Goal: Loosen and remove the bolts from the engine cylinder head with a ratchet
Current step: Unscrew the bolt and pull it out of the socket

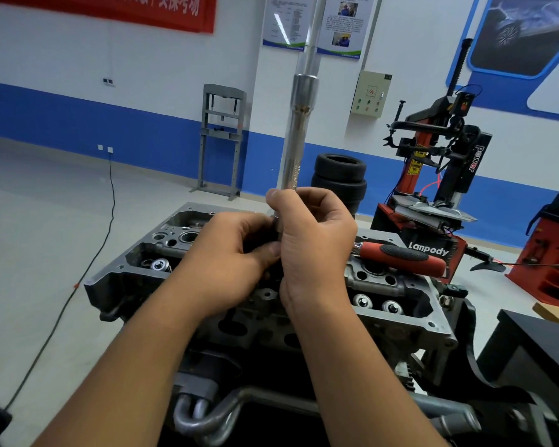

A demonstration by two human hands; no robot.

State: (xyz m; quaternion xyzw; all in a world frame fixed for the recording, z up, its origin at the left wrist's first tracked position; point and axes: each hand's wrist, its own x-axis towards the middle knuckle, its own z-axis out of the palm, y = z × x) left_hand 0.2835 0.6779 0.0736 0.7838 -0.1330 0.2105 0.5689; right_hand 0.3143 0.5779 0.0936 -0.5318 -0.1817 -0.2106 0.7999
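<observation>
The grey engine cylinder head (410, 321) lies on a stand in front of me, valve springs showing at both ends. A long silver socket extension (296, 130) rises upright from my hands, past the top edge of the view. My right hand (313, 243) grips its lower end. My left hand (229, 253) pinches something small right at the base of the tool; what it is stays hidden behind the fingers. A ratchet with a red and black handle (400, 256) lies on the head's far right side, untouched.
Behind the engine stand a stack of tyres (339, 175), a red and black tyre changer (439, 175) and a grey press frame (221, 137). A black cable (110, 208) runs across the floor at left. Metal pipes (207, 417) sit below the head.
</observation>
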